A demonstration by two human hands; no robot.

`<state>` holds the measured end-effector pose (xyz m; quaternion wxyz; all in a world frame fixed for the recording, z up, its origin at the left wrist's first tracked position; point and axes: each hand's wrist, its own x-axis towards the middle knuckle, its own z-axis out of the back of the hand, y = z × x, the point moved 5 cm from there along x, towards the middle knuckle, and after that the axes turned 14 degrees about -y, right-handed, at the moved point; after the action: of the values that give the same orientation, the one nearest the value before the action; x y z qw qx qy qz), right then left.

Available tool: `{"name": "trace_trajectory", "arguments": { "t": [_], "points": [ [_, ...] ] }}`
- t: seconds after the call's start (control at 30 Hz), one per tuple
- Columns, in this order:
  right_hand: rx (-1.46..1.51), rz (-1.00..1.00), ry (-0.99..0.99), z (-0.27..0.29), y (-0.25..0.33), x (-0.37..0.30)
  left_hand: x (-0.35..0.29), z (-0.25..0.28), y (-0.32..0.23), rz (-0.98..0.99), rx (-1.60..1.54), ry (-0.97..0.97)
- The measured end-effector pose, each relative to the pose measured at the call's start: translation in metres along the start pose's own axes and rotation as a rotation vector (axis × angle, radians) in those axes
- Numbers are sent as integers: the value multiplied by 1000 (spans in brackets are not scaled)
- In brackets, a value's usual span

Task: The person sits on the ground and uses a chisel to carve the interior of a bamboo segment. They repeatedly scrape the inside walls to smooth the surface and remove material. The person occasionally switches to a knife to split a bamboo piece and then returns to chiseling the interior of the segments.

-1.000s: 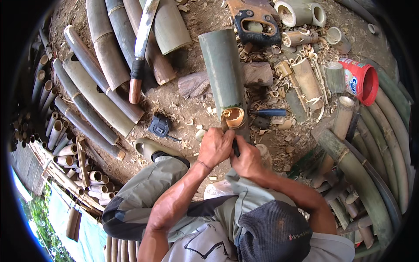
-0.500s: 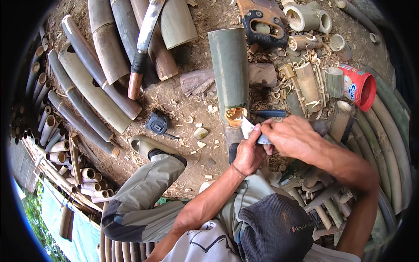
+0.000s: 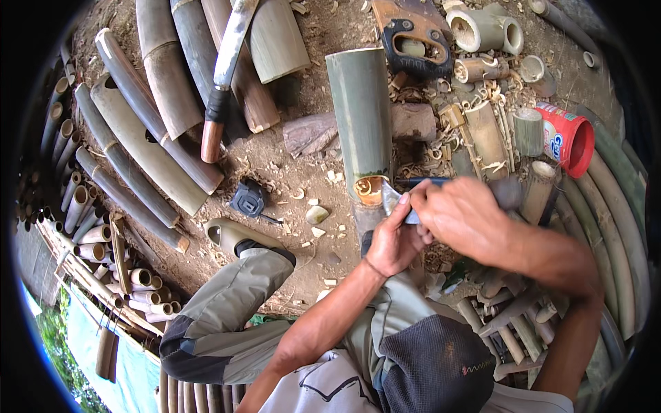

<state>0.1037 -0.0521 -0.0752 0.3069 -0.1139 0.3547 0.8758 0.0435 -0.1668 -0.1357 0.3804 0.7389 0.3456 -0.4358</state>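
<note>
A thick green bamboo tube (image 3: 358, 113) lies in front of me, with a pale hole (image 3: 369, 188) cut near its close end. At the hole's right edge is the tip of a knife blade (image 3: 390, 197). My left hand (image 3: 398, 242) is closed on the blade, its thumb pressed along the metal. Wrapped round the knife just right of it is my right hand (image 3: 458, 212), which hides the handle. Behind the right hand, a dark tool handle (image 3: 421, 181) lies partly covered.
A saw (image 3: 415, 45) lies beyond the tube, near bamboo joints and shavings. A machete (image 3: 224, 86) rests at left on bamboo lengths. A tape measure (image 3: 248, 197) sits by my left foot. At right stands a red tub (image 3: 582, 146). A log (image 3: 413, 122) lies under the tube.
My right hand has shifted slightly upward and the blade has turned a little at the hole. A curled shaving now shows in the opening. The left hand stays almost in place.
</note>
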Motion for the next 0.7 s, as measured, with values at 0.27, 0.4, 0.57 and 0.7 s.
{"name": "trace_trajectory", "arguments": {
  "t": [0.27,0.4,0.57,0.7],
  "points": [
    [325,-258,212,-18,-32,-9,-4,10,2,-86,318,-291],
    [857,-504,-315,-89,9,-38,-28,5,-45,-324,1111,-378],
    [808,-565,-497,-85,59,-36,-46,5,-69,-484,1375,-312],
    [240,-294,-189,-16,20,-41,-26,1,-23,-194,635,-60]
  ]
}}
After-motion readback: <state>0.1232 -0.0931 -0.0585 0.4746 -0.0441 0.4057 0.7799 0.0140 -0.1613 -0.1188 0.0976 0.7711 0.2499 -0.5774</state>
